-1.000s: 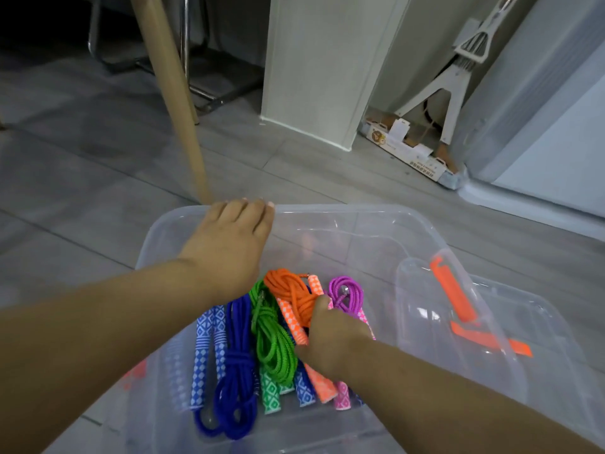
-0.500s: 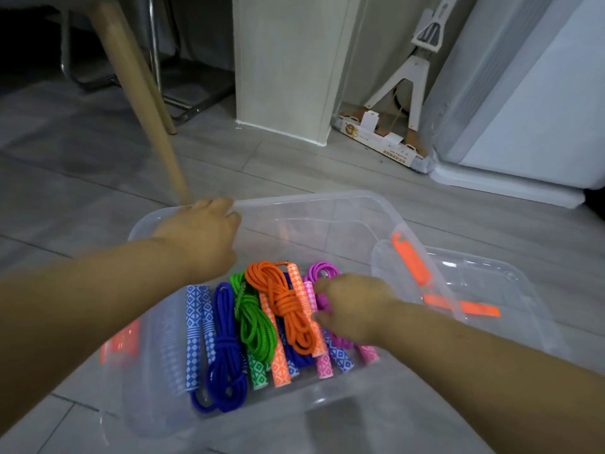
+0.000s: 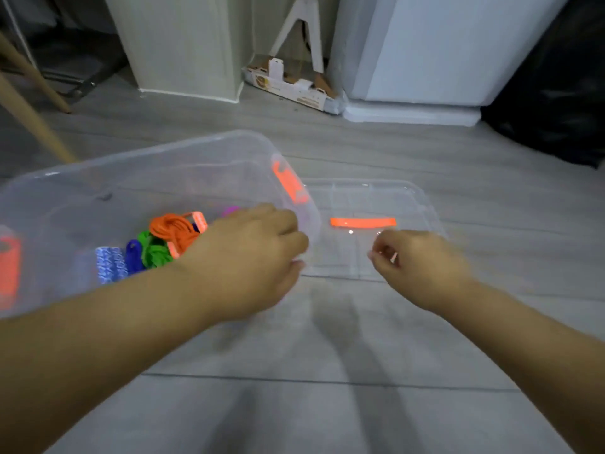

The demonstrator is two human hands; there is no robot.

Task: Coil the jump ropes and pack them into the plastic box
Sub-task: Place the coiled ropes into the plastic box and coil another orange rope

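Note:
The clear plastic box (image 3: 137,158) with orange latches sits on the floor at the left. Coiled jump ropes lie inside it: blue (image 3: 132,255), green (image 3: 154,252), orange (image 3: 173,229), and a bit of purple (image 3: 230,210). Blue-white patterned handles (image 3: 109,263) show beside them. The clear lid (image 3: 370,199) lies flat on the floor to the right of the box. My left hand (image 3: 248,257) hovers at the box's right near corner, fingers loosely curled. My right hand (image 3: 415,263) hangs over the lid's near edge, fingers loosely curled, holding nothing that I can make out.
Wooden chair legs (image 3: 29,122) stand at the far left. A pale cabinet (image 3: 183,44), a flattened cardboard carton (image 3: 291,86), a white stand (image 3: 304,31) and a white appliance (image 3: 442,47) line the back. A black bag (image 3: 556,93) sits at the right.
My left hand left the box's far rim and swung right to its near right corner. My right hand came out of the box and moved over the lid. The view panned right.

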